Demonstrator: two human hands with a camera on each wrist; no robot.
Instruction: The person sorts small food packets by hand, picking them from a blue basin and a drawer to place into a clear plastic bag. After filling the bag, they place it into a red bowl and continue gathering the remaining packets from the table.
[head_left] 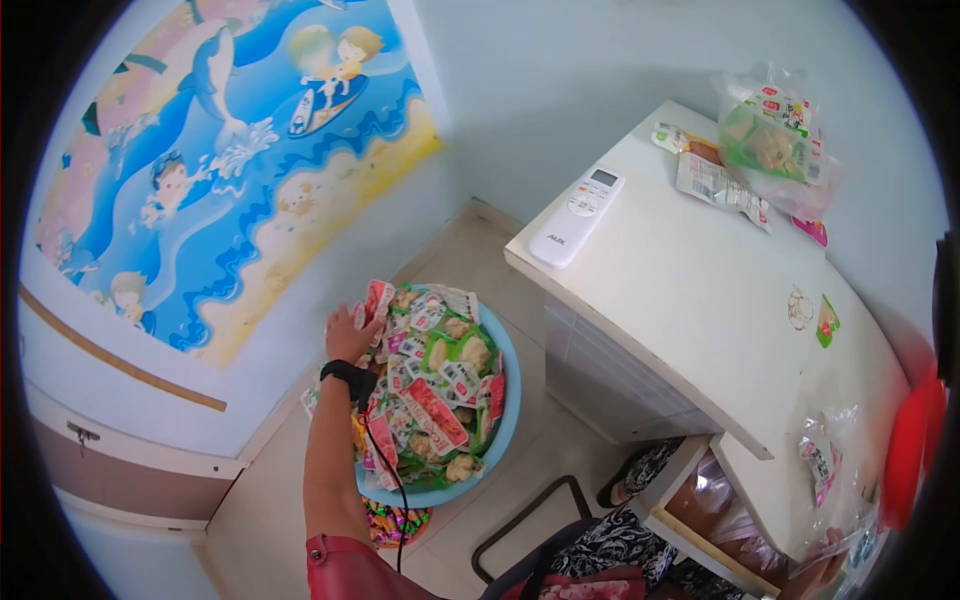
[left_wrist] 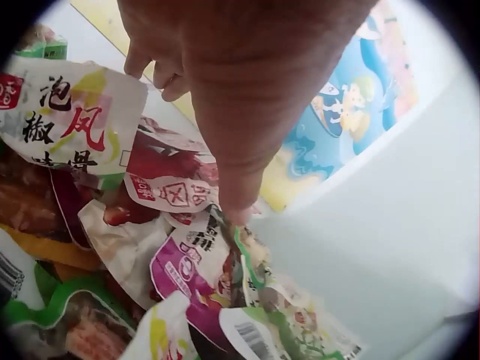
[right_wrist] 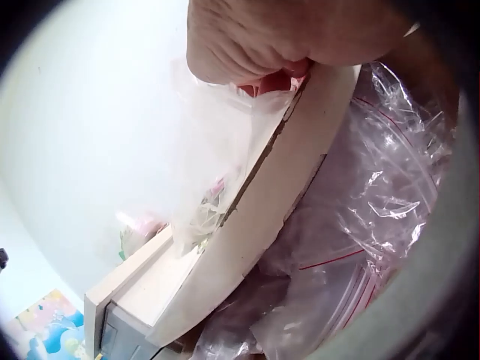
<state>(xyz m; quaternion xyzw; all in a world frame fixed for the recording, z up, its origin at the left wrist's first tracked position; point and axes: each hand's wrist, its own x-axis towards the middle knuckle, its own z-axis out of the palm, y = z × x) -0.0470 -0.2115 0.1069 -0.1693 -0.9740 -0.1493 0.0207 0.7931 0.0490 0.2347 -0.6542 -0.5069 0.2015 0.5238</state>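
Note:
My left hand [head_left: 350,336] reaches over the far left side of a light blue basin [head_left: 512,385] heaped with snack packets [head_left: 435,415]. Its fingers are spread beside a red and white packet [head_left: 378,300]. In the left wrist view the thumb points down onto the packets, and a white packet with Chinese lettering [left_wrist: 67,116] lies close to the other fingers. At the lower right of the head view, my right hand [right_wrist: 292,37] grips a clear plastic bag [right_wrist: 217,142] by the desk edge. A packet [head_left: 822,465] shows through the bag.
On the white desk [head_left: 690,290] lie a remote control [head_left: 578,215], a bagged bundle of packets [head_left: 775,140] and a small green packet [head_left: 827,322]. An open drawer [head_left: 655,515] holds clear bags [right_wrist: 390,187]. A red object [head_left: 912,450] stands at the right. Below the basin are colourful wrapped pieces [head_left: 398,522].

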